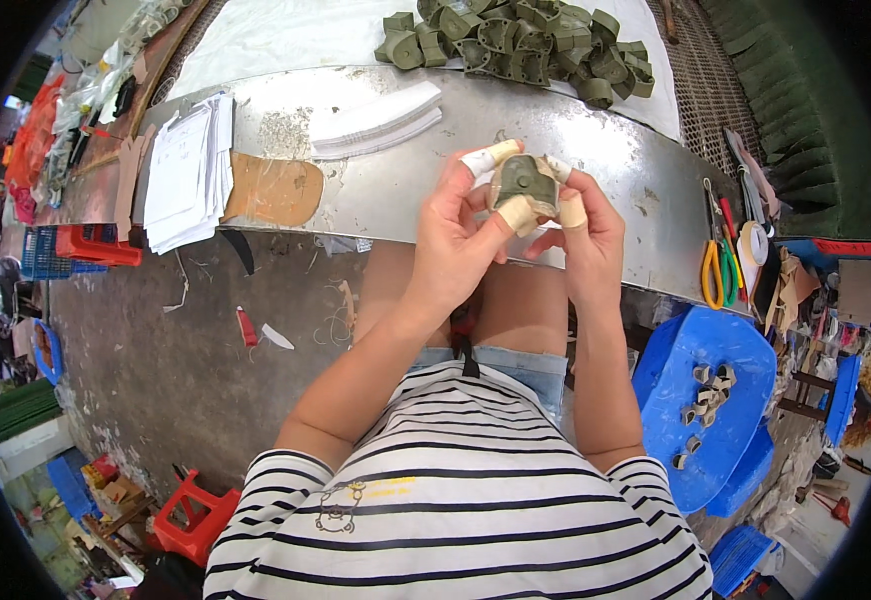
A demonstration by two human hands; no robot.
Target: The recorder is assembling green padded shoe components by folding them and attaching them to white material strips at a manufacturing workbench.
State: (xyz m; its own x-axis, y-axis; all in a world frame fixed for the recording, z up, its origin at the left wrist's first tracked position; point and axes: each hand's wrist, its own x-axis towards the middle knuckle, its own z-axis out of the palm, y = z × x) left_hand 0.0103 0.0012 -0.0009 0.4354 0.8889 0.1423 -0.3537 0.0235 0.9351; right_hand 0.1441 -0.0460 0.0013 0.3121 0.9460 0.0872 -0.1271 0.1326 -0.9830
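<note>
An olive-green shoe heel [526, 184] with a beige covering strip around its edge is held up over the metal table's near edge. My left hand [456, 225] grips it from the left, thumb at its lower edge and index finger at its upper left. My right hand [593, 235] pinches it from the right with thumb and index finger. Pale tape wraps several fingertips on both hands. Behind, a pile of similar green heels [521, 45] lies on a white sheet. The underside of the held heel is hidden.
The metal table [376, 195] carries a stack of white strips [376, 120], papers [188, 170] and a tan sheet [274, 190]. Scissors [713, 262] and a tape roll [753, 243] lie at its right end. Below stands a blue tub [691, 340] with small pieces; a red stool [196, 515] is lower left.
</note>
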